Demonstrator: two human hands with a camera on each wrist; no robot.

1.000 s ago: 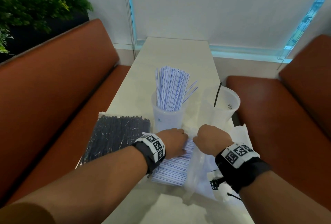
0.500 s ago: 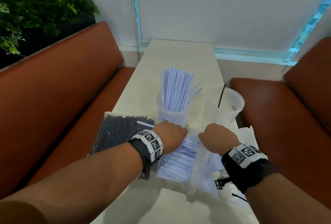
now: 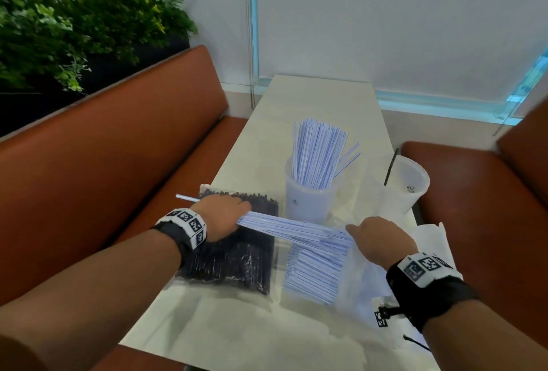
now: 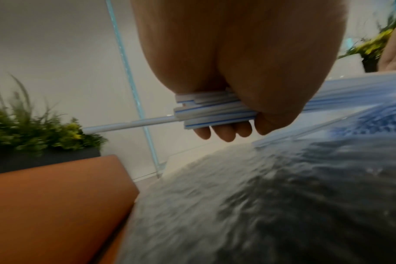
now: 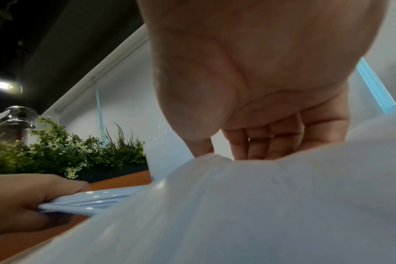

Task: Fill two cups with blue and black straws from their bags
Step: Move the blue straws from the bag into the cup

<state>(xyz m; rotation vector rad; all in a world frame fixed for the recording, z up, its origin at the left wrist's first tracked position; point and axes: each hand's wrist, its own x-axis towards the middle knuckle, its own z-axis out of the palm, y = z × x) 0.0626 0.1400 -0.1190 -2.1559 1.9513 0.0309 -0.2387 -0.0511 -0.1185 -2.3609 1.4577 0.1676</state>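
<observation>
My left hand [image 3: 221, 216] grips a bunch of blue-striped straws [image 3: 290, 226], half drawn leftward out of their clear bag [image 3: 355, 276], above the bag of black straws [image 3: 234, 255]. In the left wrist view my curled fingers [image 4: 217, 133] close round the straw ends [image 4: 206, 112]. My right hand [image 3: 376, 237] pinches the clear bag's mouth [image 5: 215, 160]. A translucent cup [image 3: 308, 201] stands full of blue straws. A second cup [image 3: 406, 187] to its right holds one black straw [image 3: 390, 170].
The narrow white table [image 3: 296, 326] runs between two orange-brown benches [image 3: 103, 178]. Green plants [image 3: 74, 30] stand behind the left bench. White plastic wrapping [image 3: 430, 231] lies under my right wrist at the table's right edge.
My left hand has pulled a bunch of blue straws leftward out of the bag, across the black straw bag. My right hand stays on the bag.
</observation>
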